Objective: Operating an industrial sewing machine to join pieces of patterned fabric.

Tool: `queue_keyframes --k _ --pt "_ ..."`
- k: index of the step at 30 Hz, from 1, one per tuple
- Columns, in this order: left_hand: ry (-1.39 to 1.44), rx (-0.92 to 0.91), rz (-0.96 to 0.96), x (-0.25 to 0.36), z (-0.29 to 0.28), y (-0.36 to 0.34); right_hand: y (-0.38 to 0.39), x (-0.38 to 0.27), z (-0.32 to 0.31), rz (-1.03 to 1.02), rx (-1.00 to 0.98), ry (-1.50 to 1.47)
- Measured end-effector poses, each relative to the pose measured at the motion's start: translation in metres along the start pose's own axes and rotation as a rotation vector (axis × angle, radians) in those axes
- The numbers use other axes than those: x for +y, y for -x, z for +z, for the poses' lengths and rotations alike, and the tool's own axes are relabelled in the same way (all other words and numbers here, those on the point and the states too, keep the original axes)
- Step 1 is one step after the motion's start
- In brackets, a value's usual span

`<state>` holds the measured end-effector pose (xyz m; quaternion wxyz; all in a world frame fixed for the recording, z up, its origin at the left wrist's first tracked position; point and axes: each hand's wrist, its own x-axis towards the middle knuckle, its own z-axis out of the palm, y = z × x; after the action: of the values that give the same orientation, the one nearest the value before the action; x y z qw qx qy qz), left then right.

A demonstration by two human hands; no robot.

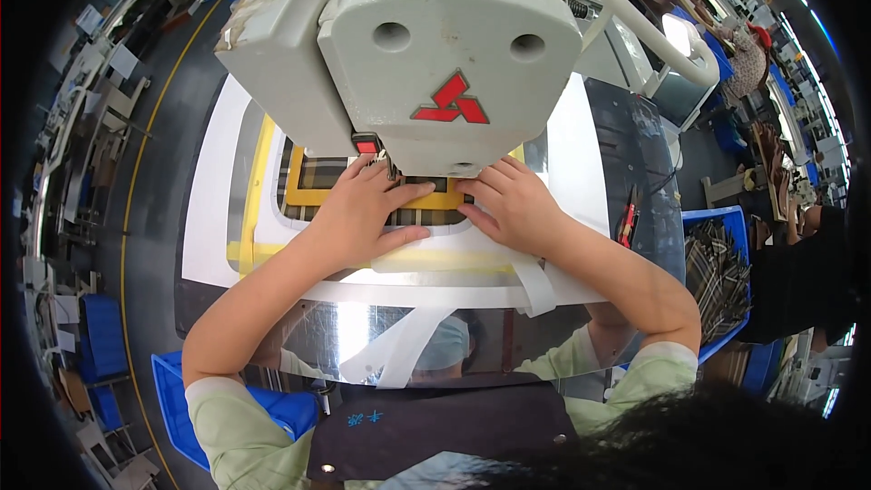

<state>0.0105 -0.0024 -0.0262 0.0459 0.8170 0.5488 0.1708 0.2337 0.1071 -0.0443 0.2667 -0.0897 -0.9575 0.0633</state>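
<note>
Under the white sewing machine head point(449, 45), a yellow rectangular frame point(295, 180) lies over brown plaid fabric point(325, 169). Both sit within the opening of a white sheet point(577, 172) edged with yellow tape. My left hand point(358, 213) rests on the near left part of the frame and fabric, its fingers spread and thumb apart. At the frame's right end, my right hand point(515, 207) presses down with fingertips and thumb, the fingers apart. Neither hand is wrapped round anything. The machine head hides the far part of the frame and some fingertips.
Red-handled snips point(628, 218) lie on the dark table to the right. Beyond them stands a blue bin point(746, 259) of plaid pieces. Another blue bin point(172, 408) is at lower left. A clear plate point(490, 345) juts toward me. People work at the far right.
</note>
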Motion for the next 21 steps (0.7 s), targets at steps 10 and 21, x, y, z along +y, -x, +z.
queue_keyframes --k 10,21 --pt "0.102 0.013 -0.079 -0.019 -0.012 -0.001 -0.021 0.004 -0.004 0.005 0.018 0.017" --pt "0.085 -0.033 -0.056 -0.015 -0.02 0.015 -0.022 -0.001 -0.004 0.088 0.024 -0.14"
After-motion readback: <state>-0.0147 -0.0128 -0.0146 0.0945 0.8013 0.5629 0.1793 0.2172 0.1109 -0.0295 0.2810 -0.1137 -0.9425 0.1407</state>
